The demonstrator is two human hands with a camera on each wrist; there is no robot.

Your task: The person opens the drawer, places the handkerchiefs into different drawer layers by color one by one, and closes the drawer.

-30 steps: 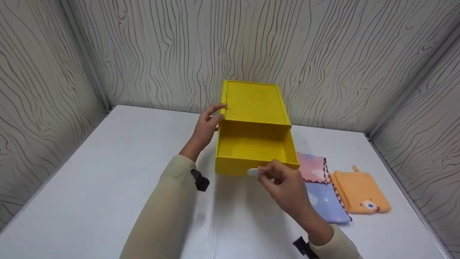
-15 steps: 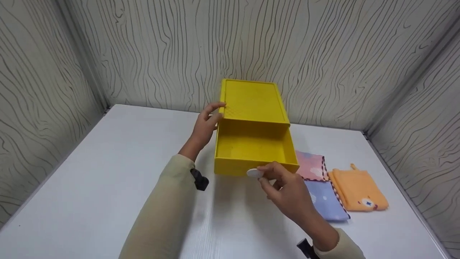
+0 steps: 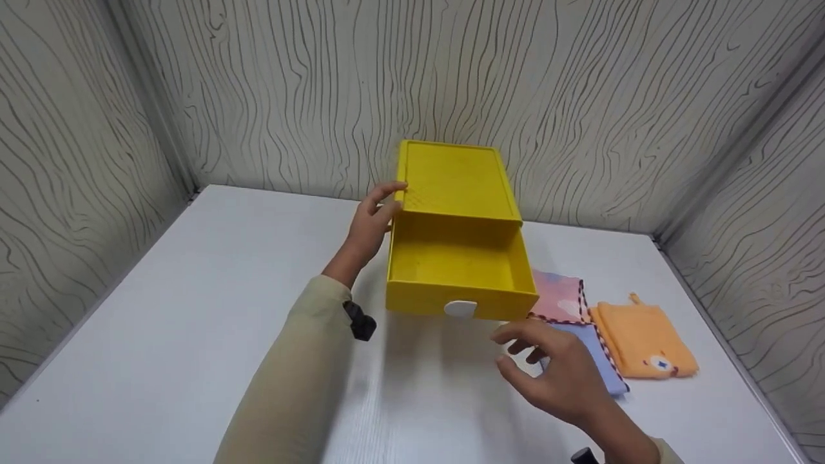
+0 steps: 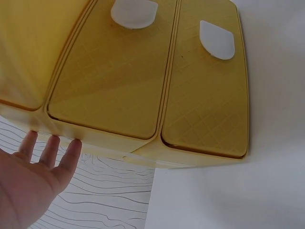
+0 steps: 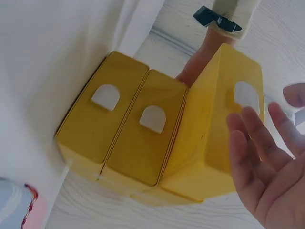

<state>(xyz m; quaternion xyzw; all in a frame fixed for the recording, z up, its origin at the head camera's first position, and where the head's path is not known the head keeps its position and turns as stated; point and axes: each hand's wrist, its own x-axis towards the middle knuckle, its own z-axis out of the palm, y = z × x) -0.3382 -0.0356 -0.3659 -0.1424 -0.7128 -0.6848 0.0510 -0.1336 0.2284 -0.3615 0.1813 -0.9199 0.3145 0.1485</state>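
A person in pale sleeves, with a small black device at the left wrist, rested the extended fingers of the left hand against the upper left edge of a three-drawer plastic cabinet on a white counter. The unit was yellow and boxy, its flat top rimmed. Its top drawer stood pulled out, a rounded white tab on its front; the middle drawer and bottom drawer, embossed with a diamond lattice, were shut. To the right, the right hand hung just apart from the tab, its fingers loosely curved, moderately spread and holding nothing. Past it lay a pink cloth and a blue cloth, both with striped edging, then a folded orange cloth with a loop and a white patch bearing a blue star-shaped mark.
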